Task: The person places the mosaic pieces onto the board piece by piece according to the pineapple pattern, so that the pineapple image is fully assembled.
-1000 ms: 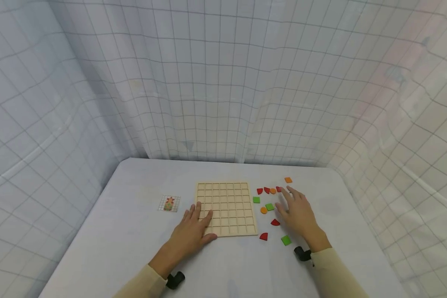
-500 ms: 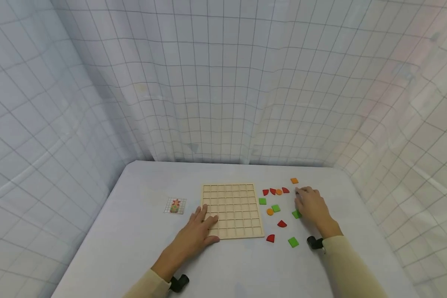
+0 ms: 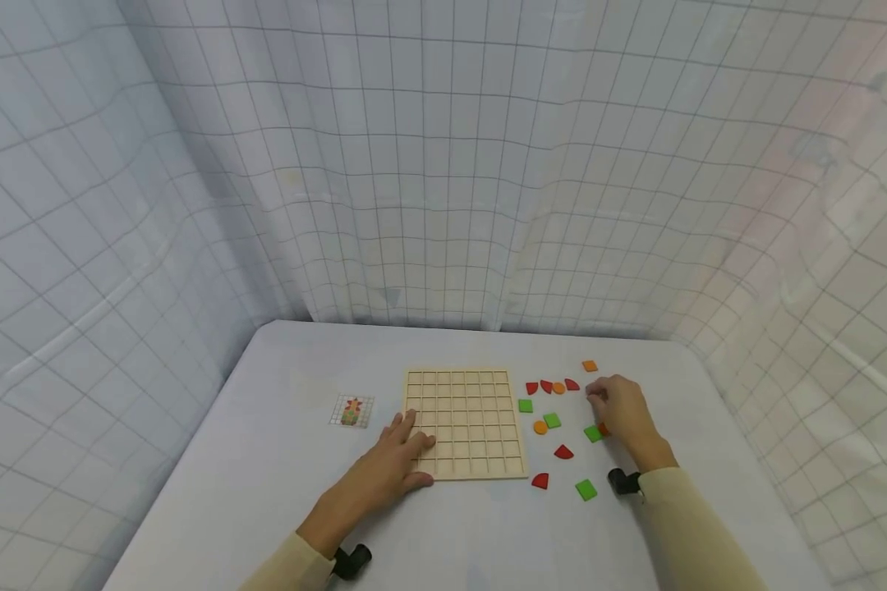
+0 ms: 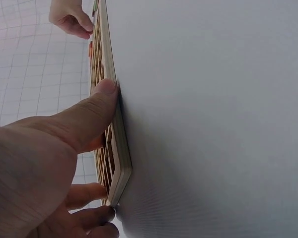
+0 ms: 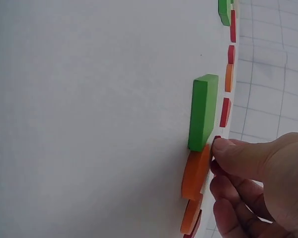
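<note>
My left hand (image 3: 384,472) rests at the near left corner of a wooden grid board (image 3: 473,427), fingers spread over its left side. In the left wrist view its thumb (image 4: 97,106) lies against the board's edge. To the right of the board, my right hand (image 3: 624,410) pinches a small red piece (image 5: 217,138) between thumb and fingertips; most of this piece is hidden. Just beside that hand lie a green square tile (image 3: 594,433) and an orange round piece (image 5: 194,173), the latter partly covered by the hand in the head view.
Several red quarter-circle pieces (image 3: 564,452), an orange disc (image 3: 540,427) and green tiles (image 3: 586,490) lie scattered right of the board. An orange square (image 3: 590,366) sits farther back. A small pattern card (image 3: 351,410) lies left of the board. White gridded curtains (image 3: 443,180) surround the table.
My right hand has moved right, away from the scattered pieces, and its spread fingers have come together on a red piece. The left hand stays on the board. The head view has shifted slightly.
</note>
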Demonstrator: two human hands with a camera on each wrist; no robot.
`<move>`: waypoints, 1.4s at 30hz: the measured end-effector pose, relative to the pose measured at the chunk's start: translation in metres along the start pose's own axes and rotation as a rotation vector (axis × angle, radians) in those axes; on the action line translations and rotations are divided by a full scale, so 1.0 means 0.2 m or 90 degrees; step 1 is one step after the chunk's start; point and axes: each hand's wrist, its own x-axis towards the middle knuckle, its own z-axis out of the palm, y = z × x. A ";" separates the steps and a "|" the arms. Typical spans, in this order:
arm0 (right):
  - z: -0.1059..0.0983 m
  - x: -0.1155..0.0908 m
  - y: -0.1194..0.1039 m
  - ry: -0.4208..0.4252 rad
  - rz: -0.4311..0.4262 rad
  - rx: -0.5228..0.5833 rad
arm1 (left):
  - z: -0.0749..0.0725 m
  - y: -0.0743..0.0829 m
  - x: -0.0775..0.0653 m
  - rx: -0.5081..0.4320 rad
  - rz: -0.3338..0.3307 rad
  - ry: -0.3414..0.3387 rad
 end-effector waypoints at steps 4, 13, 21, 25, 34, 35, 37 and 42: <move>-0.01 0.01 0.00 -0.036 -0.002 -0.008 | 0.00 -0.01 -0.01 -0.007 0.009 -0.010; -0.04 0.06 -0.01 -0.074 0.025 -0.009 | -0.02 -0.03 0.00 -0.016 0.009 -0.030; -0.03 0.05 -0.02 -0.067 0.038 0.043 | -0.04 -0.03 -0.01 -0.015 0.017 -0.043; -0.03 0.05 -0.04 -0.050 0.032 0.054 | -0.04 -0.03 -0.01 -0.010 0.031 -0.038; 0.00 0.06 -0.25 -0.019 -0.012 0.082 | -0.04 -0.04 -0.01 -0.005 0.020 -0.033; 0.01 0.07 -0.27 -0.019 -0.013 0.085 | -0.04 -0.04 -0.01 -0.003 0.021 -0.033; 0.03 0.07 -0.32 -0.024 -0.019 0.091 | -0.04 -0.04 -0.01 -0.004 0.025 -0.034; 0.10 0.08 -0.43 -0.049 -0.048 0.117 | -0.03 -0.03 0.00 -0.012 0.033 -0.032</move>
